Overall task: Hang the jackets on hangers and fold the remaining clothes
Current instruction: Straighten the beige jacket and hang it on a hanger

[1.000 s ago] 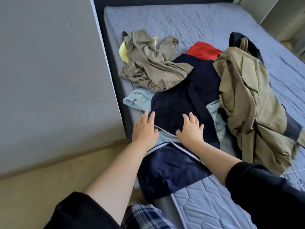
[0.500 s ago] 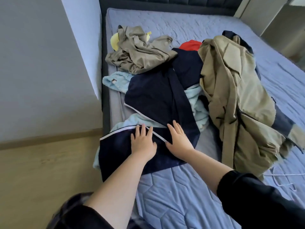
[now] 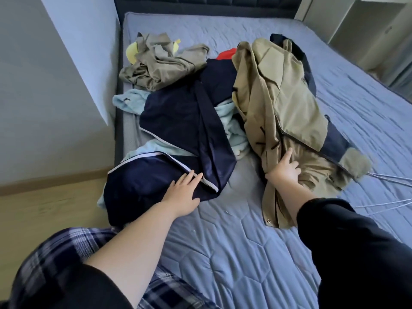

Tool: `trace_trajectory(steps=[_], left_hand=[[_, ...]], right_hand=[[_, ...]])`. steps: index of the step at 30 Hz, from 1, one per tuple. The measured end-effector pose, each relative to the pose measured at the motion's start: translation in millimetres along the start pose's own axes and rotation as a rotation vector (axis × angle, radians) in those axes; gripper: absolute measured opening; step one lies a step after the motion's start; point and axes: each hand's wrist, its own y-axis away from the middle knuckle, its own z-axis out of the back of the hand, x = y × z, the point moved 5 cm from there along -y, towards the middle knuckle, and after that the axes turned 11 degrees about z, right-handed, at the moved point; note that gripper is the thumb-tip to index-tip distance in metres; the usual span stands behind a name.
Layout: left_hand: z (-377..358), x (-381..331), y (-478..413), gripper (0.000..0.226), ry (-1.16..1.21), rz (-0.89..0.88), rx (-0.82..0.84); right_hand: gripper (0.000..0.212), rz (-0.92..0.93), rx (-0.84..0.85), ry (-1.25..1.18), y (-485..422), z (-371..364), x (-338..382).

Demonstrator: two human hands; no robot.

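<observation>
jackets [image 3: 281,103] right of garment [image 3: 178,121] on bed [image 3: 234,241]

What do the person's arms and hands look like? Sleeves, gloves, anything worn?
No gloves, rings or watch show on the left hand or right hand. Both arms wear black sleeves; the left sleeve and right sleeve stop short of the wrists, leaving the forearms uncovered.

A khaki jacket [image 3: 285,103] lies crumpled at three o'clock. A navy garment [image 3: 178,130] with white piping spreads out toward eight o'clock. An olive garment [image 3: 160,65] sits bunched at eleven o'clock, just above a light-blue garment [image 3: 131,100].
</observation>
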Motion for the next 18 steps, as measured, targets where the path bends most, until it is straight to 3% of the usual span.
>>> trace_trajectory(steps=[3, 5, 7, 10, 12, 14, 16, 18], left_hand=[[2.4, 3.4, 6.4, 0.076, 0.253, 0.041, 0.025], [9.1, 7.2, 8.8, 0.075, 0.476, 0.094, 0.034], [24.3, 11.4, 8.1, 0.070, 0.707, 0.162, -0.001], [50.9, 26.5, 4.8, 0.057, 1.152, 0.300, -0.029], [63.8, 38.1, 3.9, 0.046, 1.527, 0.345, 0.098], [81.2, 50.8, 7.5, 0.045, 1.797, 0.328, 0.152], [94.8, 67.4, 10.8, 0.046, 1.883, 0.311, 0.060], [98.3, 76.5, 12.8, 0.045, 1.873, 0.308, 0.035]], right_hand=[[0.083, 0.048, 0.010, -0.027, -0.4, 0.9, 8.9], [0.045, 0.161, 0.000, -0.104, 4.2, 11.2, 30.2], [0.027, 0.307, 0.006, -0.239, 21.5, 22.7, 65.3], [0.025, 0.589, 0.036, -0.438, 68.5, 42.8, 135.8], [0.027, 0.805, 0.144, -0.516, 106.9, 55.0, 178.4], [0.018, 1.021, 0.357, -0.363, 140.8, 54.4, 210.8], [0.013, 1.158, 0.539, -0.073, 164.5, 42.9, 228.4], [0.036, 1.109, 0.414, -0.005, 162.8, 35.7, 233.1]])
